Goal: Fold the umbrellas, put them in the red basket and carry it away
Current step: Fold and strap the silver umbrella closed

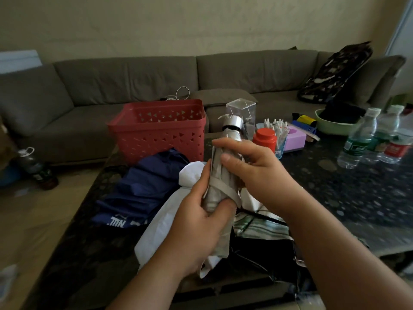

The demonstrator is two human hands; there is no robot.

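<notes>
Along the far edge of my table [335, 198] stand a clear box [242, 110], a red-capped jar [264, 139], a cup of white pens [278, 133] and a lilac box [295, 139]. Toward the far right corner sit a green bowl [330, 127] and three water bottles [377, 139], close together. Beyond runs a grey sofa [134, 86] with a dark bag [335, 72] on it. A dark bottle [38, 168] stands on the floor past the table's left edge.

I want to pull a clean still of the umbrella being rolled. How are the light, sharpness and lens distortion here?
Head view: dim, flat indoor light with no hard shadows; the grey umbrella and both hands, left and right, are slightly soft; the water bottles at right are smeared; wide-angle bending curves the sofa back and the table edges; the red basket is fairly clear.
</notes>
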